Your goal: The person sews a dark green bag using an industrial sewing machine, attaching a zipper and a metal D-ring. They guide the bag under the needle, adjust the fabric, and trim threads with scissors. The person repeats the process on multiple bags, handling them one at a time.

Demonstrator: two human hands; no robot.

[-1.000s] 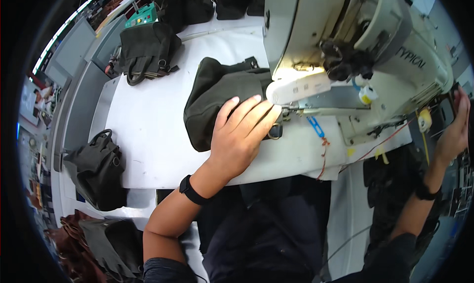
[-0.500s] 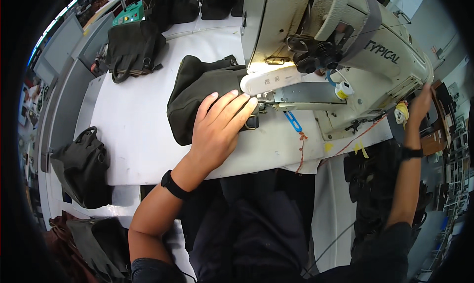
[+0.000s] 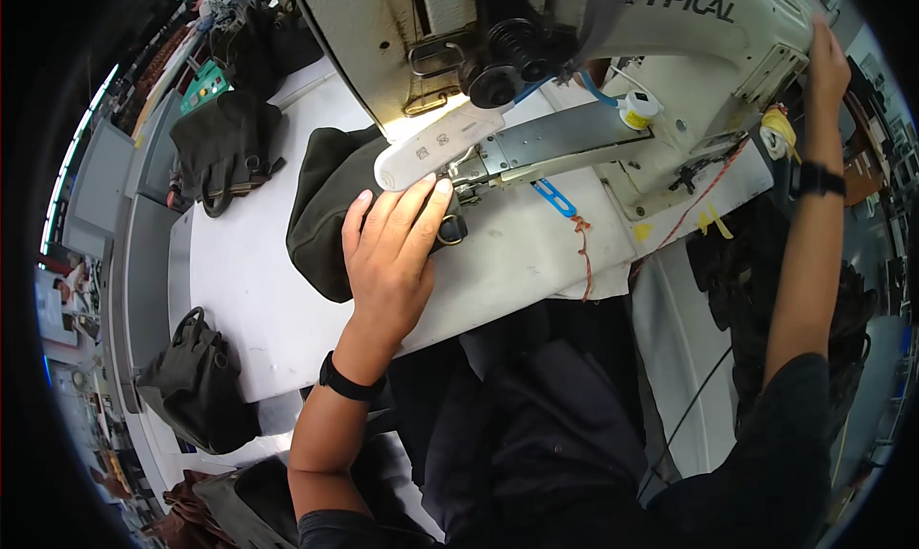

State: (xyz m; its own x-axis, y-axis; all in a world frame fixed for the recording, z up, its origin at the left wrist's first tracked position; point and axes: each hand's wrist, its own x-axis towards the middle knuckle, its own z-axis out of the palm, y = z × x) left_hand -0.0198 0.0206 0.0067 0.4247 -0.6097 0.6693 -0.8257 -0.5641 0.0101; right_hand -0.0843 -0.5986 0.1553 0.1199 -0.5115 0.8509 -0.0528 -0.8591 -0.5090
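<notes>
Left hand (image 3: 388,262) flat, palm down, fingers spread and extended, pressing on dark olive fabric bag (image 3: 325,204) at the needle end of the industrial sewing machine (image 3: 574,32); grip released, nothing clenched, just holding the bag down. Fingertips (image 3: 421,187) just under the white oblong lamp (image 3: 436,155) fixed on the machine, beside a metal ring (image 3: 452,230) on the bag. Bag lying on white tabletop (image 3: 239,291), partly tucked under the machine arm, near tabletop centre. Black wristband (image 3: 347,381) on left wrist. Right hand (image 3: 828,66) raised well apart, far right, on the machine's right end near the handwheel area; grip there cannot tell, fingers curled over the edge, palm hidden. Black watch (image 3: 820,179) on right wrist. Yellow thread spool (image 3: 637,118) on machine bed, blue strip (image 3: 557,198) and red-orange thread (image 3: 582,252) trailing on tabletop below it. Second dark bag (image 3: 225,147) with handles at tabletop's far left corner, well apart from the hand. Third dark bag (image 3: 196,381) off the tabletop's left edge, lower down. More dark bags (image 3: 230,506) at bottom left. Dark clothing on lap at bottom centre.
</notes>
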